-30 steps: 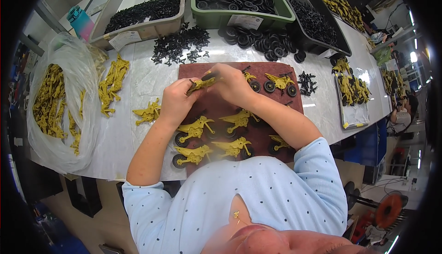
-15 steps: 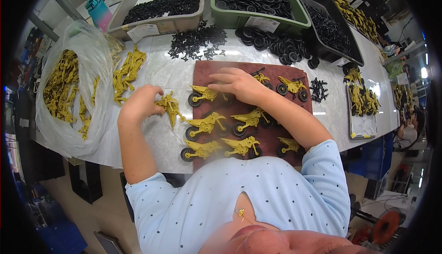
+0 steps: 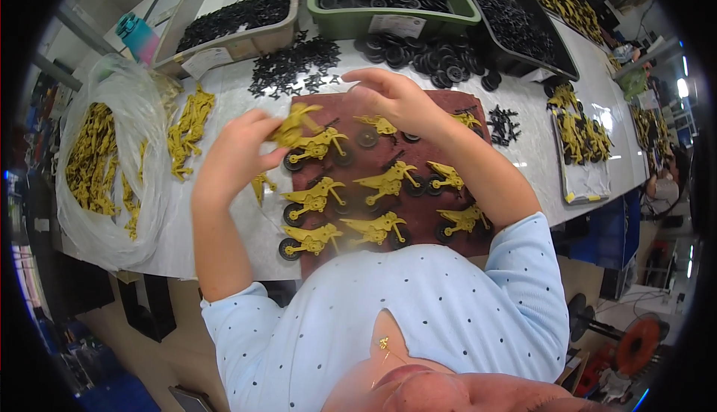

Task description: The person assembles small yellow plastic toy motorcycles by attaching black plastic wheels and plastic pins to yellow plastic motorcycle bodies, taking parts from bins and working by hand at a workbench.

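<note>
In my left hand (image 3: 237, 152) is a yellow toy motorcycle body (image 3: 295, 125), pinched between thumb and fingers above the upper left corner of a maroon mat (image 3: 351, 106). My right hand (image 3: 396, 100) is over the mat's far edge, fingers stretched to the left and thumb apart, with nothing visible in it. Several yellow toy motorcycles with black wheels lie in rows on the mat, including one toy motorcycle (image 3: 314, 197) at the left and another (image 3: 388, 180) in the middle. My right forearm covers part of the right-hand ones.
Left of the mat are a plastic bag (image 3: 153, 210) of yellow parts and a loose yellow pile (image 3: 192, 132). Beyond it lie small black parts (image 3: 295, 65) and black wheels (image 3: 433, 61). Behind stand a grey bin (image 3: 246, 46), a green bin (image 3: 455, 16) and a black bin (image 3: 556, 61).
My left hand has picked up a yellow motorcycle body and brought it to the mat's corner. My right hand has lifted off the toy and moved toward the far edge. The view has shifted slightly.
</note>
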Motion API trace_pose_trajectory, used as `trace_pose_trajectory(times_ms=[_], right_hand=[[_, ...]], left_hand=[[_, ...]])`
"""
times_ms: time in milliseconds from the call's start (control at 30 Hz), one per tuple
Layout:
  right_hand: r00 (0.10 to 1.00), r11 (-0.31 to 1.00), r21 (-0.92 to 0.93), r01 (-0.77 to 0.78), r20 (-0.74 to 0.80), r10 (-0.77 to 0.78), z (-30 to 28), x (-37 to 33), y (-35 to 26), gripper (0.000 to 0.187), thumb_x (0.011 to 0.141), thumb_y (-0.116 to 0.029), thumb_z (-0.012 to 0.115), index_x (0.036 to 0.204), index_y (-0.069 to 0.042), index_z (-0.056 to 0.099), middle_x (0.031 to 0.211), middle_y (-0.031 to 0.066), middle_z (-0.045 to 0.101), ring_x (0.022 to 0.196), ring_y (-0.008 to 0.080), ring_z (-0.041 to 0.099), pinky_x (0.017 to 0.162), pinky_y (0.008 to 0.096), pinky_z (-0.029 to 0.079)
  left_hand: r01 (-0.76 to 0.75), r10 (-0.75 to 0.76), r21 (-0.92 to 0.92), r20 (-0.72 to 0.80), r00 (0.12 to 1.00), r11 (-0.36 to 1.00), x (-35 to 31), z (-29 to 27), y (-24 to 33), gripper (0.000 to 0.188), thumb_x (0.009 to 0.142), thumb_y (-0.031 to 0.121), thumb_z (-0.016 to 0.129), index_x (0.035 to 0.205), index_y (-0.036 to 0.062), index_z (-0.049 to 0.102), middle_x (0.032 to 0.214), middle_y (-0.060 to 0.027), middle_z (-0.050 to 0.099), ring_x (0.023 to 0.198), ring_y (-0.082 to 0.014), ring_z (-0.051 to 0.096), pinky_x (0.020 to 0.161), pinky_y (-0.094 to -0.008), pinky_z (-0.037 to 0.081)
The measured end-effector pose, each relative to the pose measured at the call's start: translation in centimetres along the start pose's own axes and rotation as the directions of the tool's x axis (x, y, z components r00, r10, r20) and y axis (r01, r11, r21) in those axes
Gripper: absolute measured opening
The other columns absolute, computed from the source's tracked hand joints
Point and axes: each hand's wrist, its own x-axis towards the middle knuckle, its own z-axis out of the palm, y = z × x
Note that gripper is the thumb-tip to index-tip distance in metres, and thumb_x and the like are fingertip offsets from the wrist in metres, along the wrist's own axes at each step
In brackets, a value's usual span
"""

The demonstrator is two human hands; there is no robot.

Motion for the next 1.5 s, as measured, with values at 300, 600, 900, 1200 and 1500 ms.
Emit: trace_pose_trajectory(times_ms=[300, 600, 900, 1200, 1500], right_hand=[[0.972, 0.870, -0.446, -0.208, -0.190, 0.135, -4.4, -2.1, 3.7, 0.029, 0.080, -0.022, 0.073, 0.094, 0.001, 0.065, 0.087, 0.0170, 0.069, 0.081, 0.0264, 0.067, 0.071, 0.0343, 0.051], [0.959, 0.807, -0.560, -0.185, -0.282, 0.025, -3.9, -3.4, 6.4, 0.033, 0.078, -0.024, 0.072, 0.096, 0.002, 0.063, 0.091, 0.0196, 0.066, 0.085, 0.0356, 0.063, 0.077, 0.0404, 0.050], [0.965, 0.723, -0.672, -0.161, -0.260, -0.026, -4.0, -3.7, 7.4, 0.038, 0.072, -0.025, 0.078, 0.097, -0.001, 0.061, 0.096, 0.0174, 0.062, 0.095, 0.0343, 0.058, 0.081, 0.0418, 0.047], [0.935, 0.683, -0.703, -0.198, -0.344, -0.083, -3.3, -4.3, 7.0, 0.035, 0.071, -0.022, 0.077, 0.097, -0.003, 0.062, 0.097, 0.0145, 0.060, 0.094, 0.0344, 0.058, 0.081, 0.0424, 0.047], [0.956, 0.427, -0.881, 0.203, 0.084, -0.281, -3.5, -6.2, 6.4, 0.038, 0.074, -0.008, 0.066, 0.111, -0.005, 0.059, 0.115, 0.0109, 0.058, 0.109, 0.0306, 0.052, 0.092, 0.0405, 0.042]], left_hand=[[-0.225, 0.233, 0.133, -0.048, 0.971, 0.965, 8.1, 11.9, 4.0, 0.024, 0.066, 0.016, 0.074, 0.085, 0.0029, 0.067, 0.087, -0.0113, 0.062, 0.085, -0.0268, 0.062, 0.075, -0.0388, 0.048], [-0.171, 0.194, 0.254, -0.068, 0.979, 0.952, 8.3, 14.9, 4.6, 0.028, 0.070, 0.014, 0.074, 0.093, 0.0016, 0.064, 0.095, -0.0091, 0.060, 0.094, -0.0265, 0.057, 0.080, -0.0385, 0.043], [-0.296, 0.347, 0.274, -0.161, 0.924, 0.915, 8.3, 14.8, 4.2, 0.021, 0.071, 0.015, 0.070, 0.088, 0.0046, 0.064, 0.088, -0.0065, 0.058, 0.089, -0.0231, 0.056, 0.079, -0.0367, 0.042], [-0.212, 0.227, 0.303, -0.014, 0.974, 0.929, 8.0, 16.3, 4.2, 0.034, 0.073, 0.013, 0.071, 0.103, -0.0003, 0.062, 0.101, -0.0101, 0.060, 0.096, -0.0256, 0.057, 0.083, -0.0375, 0.044], [-0.320, 0.364, 0.240, -0.167, 0.916, 0.917, 8.6, 16.2, 3.5, 0.015, 0.079, 0.009, 0.058, 0.089, -0.0018, 0.057, 0.084, -0.0141, 0.055, 0.081, -0.0293, 0.059, 0.074, -0.0374, 0.050]])
